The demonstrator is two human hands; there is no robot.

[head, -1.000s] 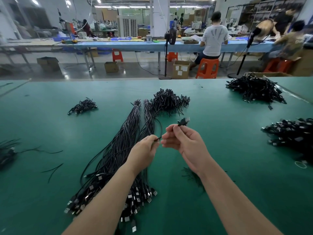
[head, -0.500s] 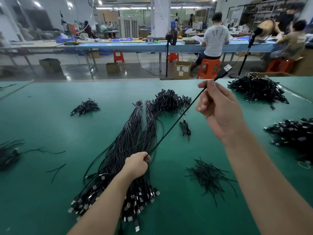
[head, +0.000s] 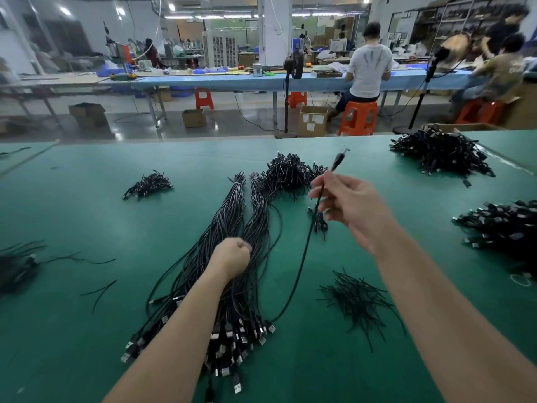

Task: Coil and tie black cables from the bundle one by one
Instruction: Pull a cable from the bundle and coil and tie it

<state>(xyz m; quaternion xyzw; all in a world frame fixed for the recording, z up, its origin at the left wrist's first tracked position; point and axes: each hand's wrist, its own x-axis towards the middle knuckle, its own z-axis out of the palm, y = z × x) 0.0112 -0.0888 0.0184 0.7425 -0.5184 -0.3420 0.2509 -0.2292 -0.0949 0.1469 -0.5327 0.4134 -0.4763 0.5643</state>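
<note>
Right hand [head: 353,209] raised above the green felt-like table [head: 87,216], thumb and fingers pinching a single thin black cable [head: 302,257] just below its blurred plug end; cable hanging in a slack curve down to the table near the bundle's connectors. Left hand [head: 232,257] curled into a fist over the long bundle [head: 232,216] of glossy black cables; whether anything is held inside, cannot tell. Bundle lying lengthwise mid-table, bound near its far end, metal USB plugs fanned at the near end. Heap of short wiry ties [head: 356,299] lying between the forearms. Small coiled cable [head: 319,222] beside the right hand.
</note>
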